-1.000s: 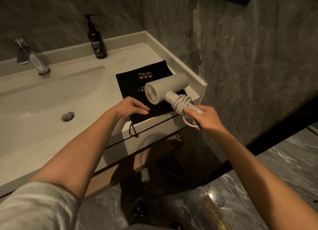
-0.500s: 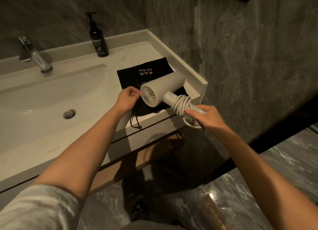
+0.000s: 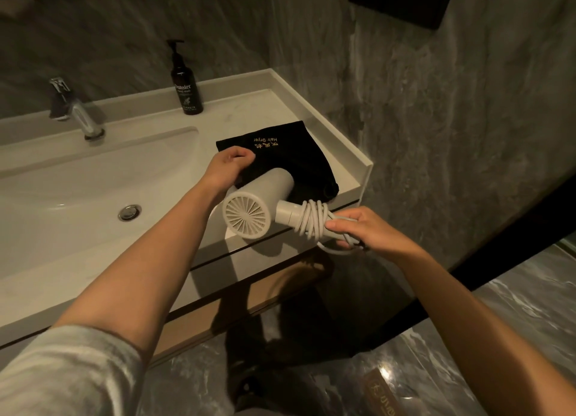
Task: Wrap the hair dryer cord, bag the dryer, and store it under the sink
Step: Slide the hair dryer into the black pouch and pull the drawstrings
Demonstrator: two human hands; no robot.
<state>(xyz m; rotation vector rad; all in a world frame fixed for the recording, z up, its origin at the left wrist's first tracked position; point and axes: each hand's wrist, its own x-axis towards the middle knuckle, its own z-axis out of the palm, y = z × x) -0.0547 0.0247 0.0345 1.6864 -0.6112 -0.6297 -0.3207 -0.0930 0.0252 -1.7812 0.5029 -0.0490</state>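
The right hand [image 3: 371,231] grips the hair dryer [image 3: 258,202] by its cord-wrapped handle [image 3: 311,221], nozzle aimed into the black drawstring bag [image 3: 280,149] at the vanity counter [image 3: 349,169]'s front right corner; the left hand [image 3: 227,166] pinches the bag's edge, likely to hold its mouth open.

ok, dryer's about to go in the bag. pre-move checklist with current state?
1. Cord wrapped on handle: ok, one loop hangs loose below.
2. Right hand grips handle and cord: ok.
3. Left hand holds bag: ok.
4. Bag mouth open: cannot tell.
5. Dryer nozzle points into the bag: cannot tell.
6. Bag lies on the counter: ok.
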